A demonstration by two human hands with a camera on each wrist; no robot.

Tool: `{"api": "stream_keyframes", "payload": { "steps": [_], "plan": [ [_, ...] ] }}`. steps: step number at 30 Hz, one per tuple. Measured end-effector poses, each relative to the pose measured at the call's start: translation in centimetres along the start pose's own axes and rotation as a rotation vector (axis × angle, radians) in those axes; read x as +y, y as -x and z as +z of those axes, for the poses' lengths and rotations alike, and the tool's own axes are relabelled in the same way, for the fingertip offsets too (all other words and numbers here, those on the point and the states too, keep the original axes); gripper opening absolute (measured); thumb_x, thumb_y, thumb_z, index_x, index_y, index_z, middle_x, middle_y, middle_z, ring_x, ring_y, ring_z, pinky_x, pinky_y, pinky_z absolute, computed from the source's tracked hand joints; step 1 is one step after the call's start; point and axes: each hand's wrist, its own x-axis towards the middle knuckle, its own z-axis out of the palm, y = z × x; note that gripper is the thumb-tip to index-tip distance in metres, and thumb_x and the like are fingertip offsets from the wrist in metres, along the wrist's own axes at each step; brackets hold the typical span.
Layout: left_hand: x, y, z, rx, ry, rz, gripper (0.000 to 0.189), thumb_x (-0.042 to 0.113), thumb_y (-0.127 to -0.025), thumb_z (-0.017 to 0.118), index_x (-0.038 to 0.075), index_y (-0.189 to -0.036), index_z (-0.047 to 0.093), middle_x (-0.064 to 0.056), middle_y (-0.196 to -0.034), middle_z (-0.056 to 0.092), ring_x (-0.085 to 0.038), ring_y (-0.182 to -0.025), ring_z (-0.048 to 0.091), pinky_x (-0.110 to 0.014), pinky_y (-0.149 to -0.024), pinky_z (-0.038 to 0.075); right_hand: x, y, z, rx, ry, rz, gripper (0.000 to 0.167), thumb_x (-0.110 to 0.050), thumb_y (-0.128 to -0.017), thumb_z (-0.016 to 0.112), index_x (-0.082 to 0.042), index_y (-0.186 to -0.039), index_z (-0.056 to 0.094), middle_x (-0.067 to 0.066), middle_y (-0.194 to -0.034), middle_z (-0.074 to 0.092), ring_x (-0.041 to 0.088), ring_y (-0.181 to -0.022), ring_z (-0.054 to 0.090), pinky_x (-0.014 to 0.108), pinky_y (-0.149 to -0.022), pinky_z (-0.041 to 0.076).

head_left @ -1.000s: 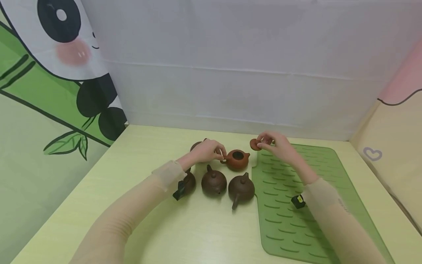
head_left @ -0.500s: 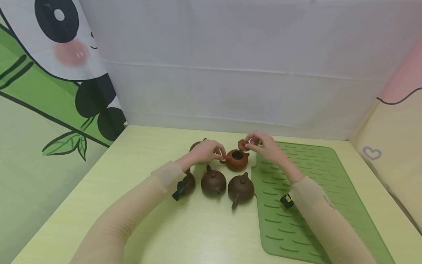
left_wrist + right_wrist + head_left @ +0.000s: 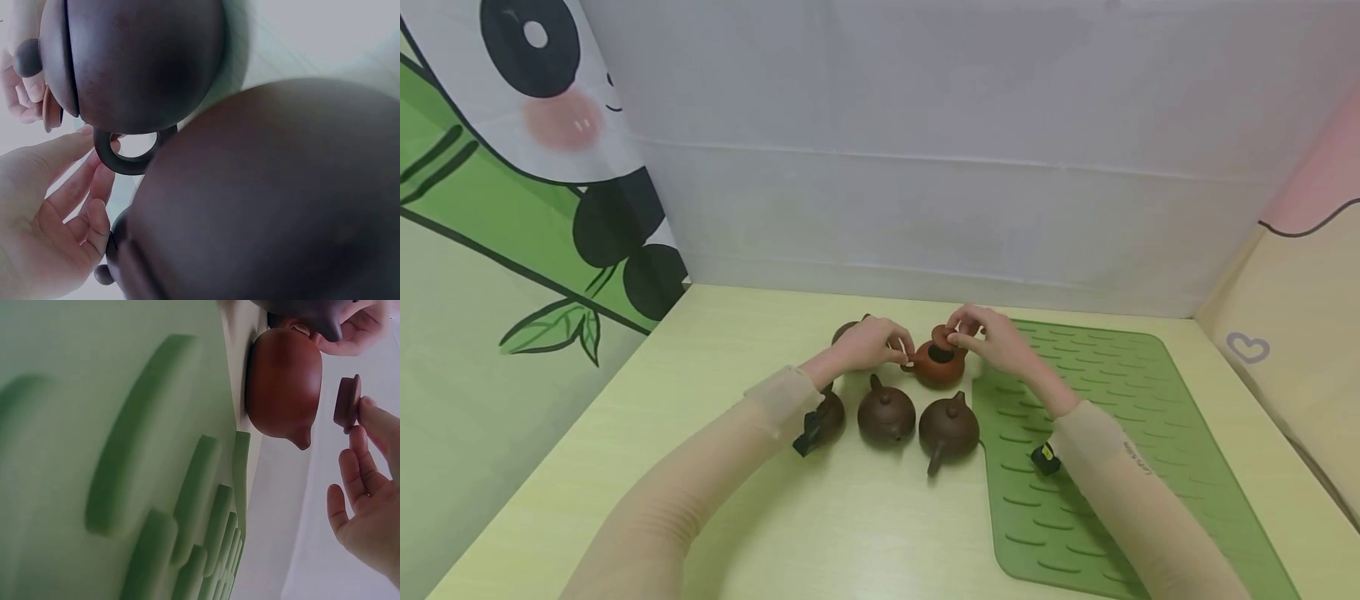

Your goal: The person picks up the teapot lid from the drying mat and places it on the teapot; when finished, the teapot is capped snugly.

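A reddish-brown teapot [image 3: 938, 377] sits uncovered on the table, its dark mouth facing up. At its left side, the fingers of my left hand [image 3: 867, 343] pinch the small loop handle. My right hand [image 3: 996, 340] pinches the matching lid [image 3: 943, 337] by its knob. In the head view the lid overlaps the back of the mouth, tilted. The right wrist view shows the lid [image 3: 346, 403] apart from the teapot body [image 3: 284, 381], with a gap between them. Dark teapots hide the reddish one's body in the left wrist view.
Two dark lidded teapots, one in the middle [image 3: 887, 417] and one to its right [image 3: 949, 429], stand in front. Another dark teapot [image 3: 831, 418] is at left, partly behind my wrist, and one more [image 3: 844, 331] behind my left hand. A green ridged mat [image 3: 1105, 383] lies right.
My right hand has moved left with the lid, from above the mat's corner to over the reddish teapot's mouth. The left hand has stayed at the handle.
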Motion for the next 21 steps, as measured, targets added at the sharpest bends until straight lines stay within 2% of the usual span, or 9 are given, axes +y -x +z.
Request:
{"api": "stream_keyframes", "payload": {
  "steps": [14,21],
  "plan": [
    [0.04,0.02,-0.14,-0.019,0.003,-0.005,0.01,0.019,-0.093,0.068,0.019,-0.101,0.075,0.001,-0.093,0.078,-0.012,-0.087,0.072,-0.029,-0.077,0.053,0.07,-0.11,0.59,-0.049,0.041,0.003,0.012,-0.021,-0.093,0.068,-0.015,-0.104,0.067,0.001,-0.082,0.063,0.015,-0.082,0.058,0.032,-0.077,0.046],
    [0.05,-0.03,-0.11,-0.019,0.003,-0.007,0.01,0.019,-0.093,0.068,0.019,-0.101,0.074,0.001,-0.093,0.078,-0.012,-0.086,0.072,-0.028,-0.076,0.052,0.12,-0.15,0.8,-0.099,0.082,-0.009,0.013,-0.02,-0.093,0.068,-0.013,-0.104,0.067,0.001,-0.081,0.062,0.015,-0.08,0.056,0.031,-0.075,0.045]
  ]
}}
